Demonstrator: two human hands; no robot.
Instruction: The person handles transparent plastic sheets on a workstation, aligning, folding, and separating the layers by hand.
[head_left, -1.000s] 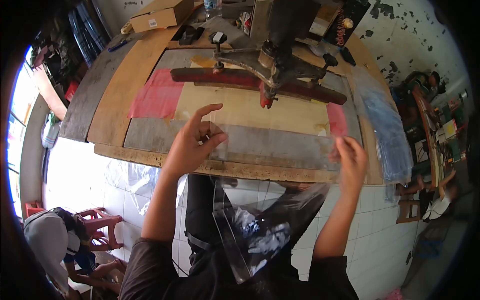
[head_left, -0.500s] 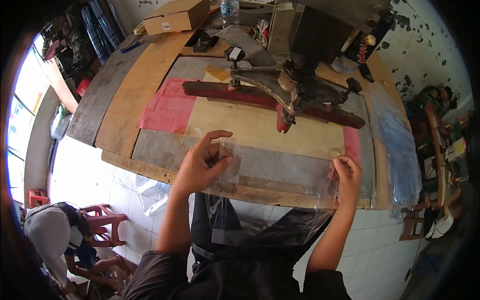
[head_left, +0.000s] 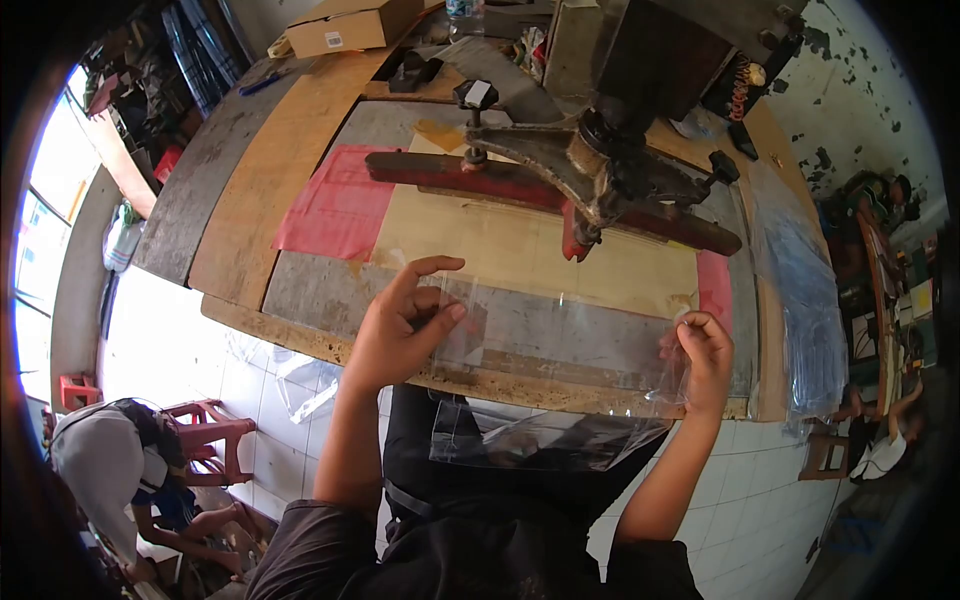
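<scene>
A clear plastic sheet [head_left: 560, 345] stretches between my two hands over the front edge of the worktable, its lower part hanging above my lap. My left hand [head_left: 405, 325] pinches its left side between thumb and bent fingers, with the index finger extended. At the right side, my right hand [head_left: 703, 360] grips the sheet with thumb and fingertips. Beyond the hands, a press with a long red-brown bar [head_left: 480, 178] stands over a yellowish sheet [head_left: 500, 245] with pink pieces [head_left: 335, 205] at its ends.
A stack of clear plastic [head_left: 805, 320] lies on the table's right side. A cardboard box [head_left: 350, 28] and a blue pen [head_left: 260, 84] are at the back left. A person in a grey head covering [head_left: 110, 470] sits low at left, beside a red stool [head_left: 210, 435]. Other people are at far right.
Both hands have moved lower relative to the press than a second ago. My right hand has closed in on the sheet's right side. The hanging plastic has drawn up and spread more evenly.
</scene>
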